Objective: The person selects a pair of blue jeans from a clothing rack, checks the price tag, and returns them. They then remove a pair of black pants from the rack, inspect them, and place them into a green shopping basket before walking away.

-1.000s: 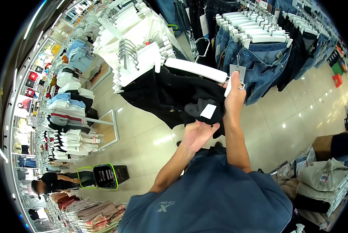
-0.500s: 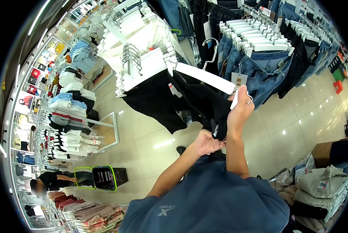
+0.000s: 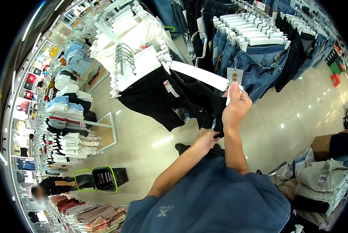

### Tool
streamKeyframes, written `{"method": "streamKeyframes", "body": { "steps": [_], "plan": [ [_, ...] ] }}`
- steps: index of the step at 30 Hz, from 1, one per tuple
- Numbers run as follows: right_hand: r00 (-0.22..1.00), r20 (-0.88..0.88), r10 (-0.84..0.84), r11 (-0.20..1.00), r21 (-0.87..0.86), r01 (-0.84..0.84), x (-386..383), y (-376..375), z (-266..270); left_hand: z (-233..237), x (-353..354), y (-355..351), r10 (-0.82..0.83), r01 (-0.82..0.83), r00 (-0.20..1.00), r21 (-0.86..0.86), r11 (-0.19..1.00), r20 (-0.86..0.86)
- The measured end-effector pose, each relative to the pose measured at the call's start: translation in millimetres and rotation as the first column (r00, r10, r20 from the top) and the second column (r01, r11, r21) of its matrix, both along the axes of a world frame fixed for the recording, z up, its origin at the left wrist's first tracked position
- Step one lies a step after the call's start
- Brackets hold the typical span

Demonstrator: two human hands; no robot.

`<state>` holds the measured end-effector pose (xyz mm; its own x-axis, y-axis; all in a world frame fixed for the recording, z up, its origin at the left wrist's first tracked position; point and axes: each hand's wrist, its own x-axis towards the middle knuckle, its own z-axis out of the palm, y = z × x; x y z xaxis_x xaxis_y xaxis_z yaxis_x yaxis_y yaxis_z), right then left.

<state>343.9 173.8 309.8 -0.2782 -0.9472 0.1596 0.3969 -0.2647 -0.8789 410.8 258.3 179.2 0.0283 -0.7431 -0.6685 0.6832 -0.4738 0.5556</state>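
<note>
My right hand [image 3: 236, 104] is closed round the clip end of a white hanger [image 3: 199, 76], whose metal hook points up. From this hanger hang black pants [image 3: 197, 101], beside other black pants [image 3: 146, 95] on the rack. Lower down, my left hand [image 3: 207, 139] is closed on the bottom edge of the black pants, just left of my right wrist; its fingertips are partly hidden by the cloth. A paper tag [image 3: 235, 74] on blue jeans shows just above my right hand.
White hangers with jeans [image 3: 261, 58] hang at the upper right. Folded trousers [image 3: 323, 182] and a cardboard box [image 3: 322, 150] are at the lower right. A person [image 3: 51, 186] stands at the lower left by a black basket [image 3: 104, 178] with green rims.
The hanger and both hands have shifted slightly left in view. My left hand has closed on the lower edge of the black pants, its palm now turned less toward the camera.
</note>
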Motion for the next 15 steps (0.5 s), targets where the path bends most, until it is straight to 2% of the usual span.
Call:
{"method": "streamKeyframes", "body": {
  "steps": [1, 2, 3, 5, 7, 9, 10, 11, 13, 15],
  "plan": [
    [1.000, 0.015, -0.004, 1.000, -0.009, 0.004, 0.2, -0.1, -0.4, 2.1, -3.0, 0.8, 0.014, -0.015, 0.996, 0.017, 1.000, 0.083],
    [1.000, 0.029, -0.007, 1.000, -0.018, 0.007, 1.9, -0.3, -0.4, 2.1, -1.8, 2.8, -0.018, 0.017, 0.999, 0.016, 1.000, 0.038],
    [0.999, 0.044, -0.007, 1.000, -0.027, 0.008, 2.9, -0.3, -0.6, 3.4, 2.6, 5.8, -0.122, 0.123, 0.989, 0.000, 0.992, -0.081],
    [0.999, 0.005, -0.048, 0.997, -0.053, 0.048, 0.0, -3.7, -0.8, 15.7, 18.5, 13.6, -0.322, 0.317, 0.896, -0.069, 0.946, -0.305],
    [0.996, -0.030, -0.079, 0.995, -0.069, 0.077, -5.4, -8.6, -0.7, 32.8, 31.8, 27.3, -0.509, 0.493, 0.856, -0.155, 0.856, -0.091],
    [0.993, -0.071, -0.097, 0.993, -0.072, 0.092, -12.7, -11.3, -0.9, 46.2, 49.8, 39.6, -0.637, 0.647, 0.760, -0.236, 0.725, 0.126],
    [0.993, -0.060, -0.101, 0.993, -0.069, 0.097, -13.5, -12.9, -0.9, 49.0, 56.8, 44.1, -0.610, 0.679, 0.732, -0.261, 0.686, 0.303],
    [0.993, -0.055, -0.107, 0.992, -0.072, 0.103, -14.5, -13.9, -0.7, 57.0, 62.2, 45.3, -0.553, 0.694, 0.688, -0.204, 0.690, 0.469],
    [0.993, -0.049, -0.103, 0.992, -0.076, 0.099, -15.2, -14.1, -0.2, 84.0, 64.9, 46.3, -0.402, 0.684, 0.526, -0.092, 0.724, 0.750],
    [0.993, -0.058, -0.105, 0.993, -0.057, 0.101, -13.7, -12.9, 2.3, 109.4, 59.7, 40.4, -0.112, 0.513, 0.541, -0.222, 0.829, 0.833]
  ]
}}
